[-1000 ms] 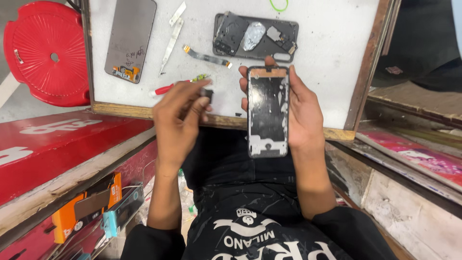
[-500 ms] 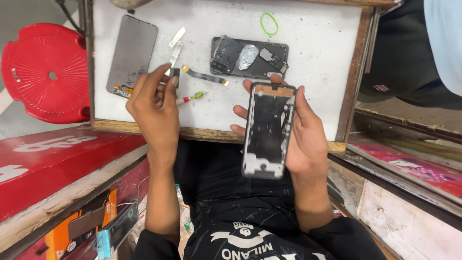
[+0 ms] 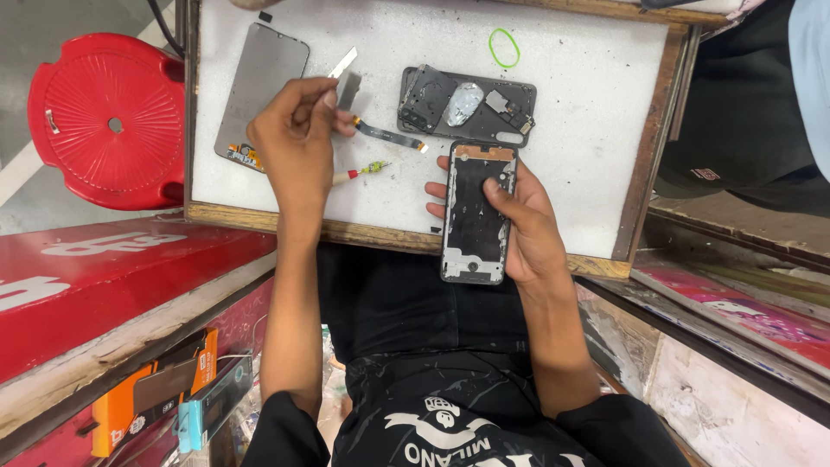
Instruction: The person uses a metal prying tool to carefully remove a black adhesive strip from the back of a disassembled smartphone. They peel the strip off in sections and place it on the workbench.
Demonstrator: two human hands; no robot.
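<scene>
- Our right hand point(image 3: 527, 229) grips an opened phone frame point(image 3: 475, 212), fingers wrapped round its edges and thumb pressed across its bare insides; the frame sits at about 5 o'clock from the middle of the white work tray point(image 3: 588, 130), overhanging its wooden near edge.
- Our left hand point(image 3: 294, 143) is over the tray at 9 o'clock, fingertips pinched on metal tweezers point(image 3: 346, 73) whose tips point towards 1 o'clock.
- Just beside that hand, at its 3 o'clock, lies a flex cable strip point(image 3: 389, 136); below that, a small red-handled screwdriver point(image 3: 361, 170).
- At 10 o'clock lies a grey screen panel point(image 3: 264, 78), partly under our left hand.
- At 12 o'clock from the held frame rests a dark phone back housing point(image 3: 467, 105), nearly touching it.
- A green rubber band point(image 3: 504, 47) lies at the tray's far edge, and a red plastic stool point(image 3: 108, 121) stands off at 9 o'clock.
</scene>
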